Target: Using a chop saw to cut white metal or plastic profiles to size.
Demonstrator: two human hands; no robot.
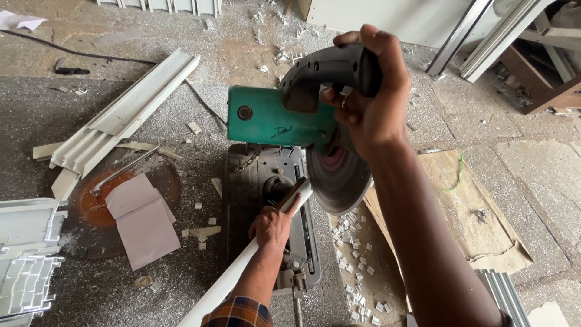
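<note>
Here my right hand (369, 100) is wrapped tight around the black curved plastic handle (327, 69) of a green-bodied chop saw (272, 118), fingers curled under the grip and thumb over the top. The saw's grey round blade guard (339, 175) hangs just below my wrist, raised above the dark metal saw base (257, 181) on the floor. My left hand (272, 225) lies on that base, closed over a long white plastic profile strip (233, 272), index finger stretched along it towards the blade. The strip runs from the lower edge of the view up to the guard, and its far end sits just beside the blade. Small white offcuts (357, 266) are scattered right of the base, next to a flat brown board (466, 212). To the left lie a pale sheet of paper (145, 221) and a ribbed white channel section (124, 115).
</note>
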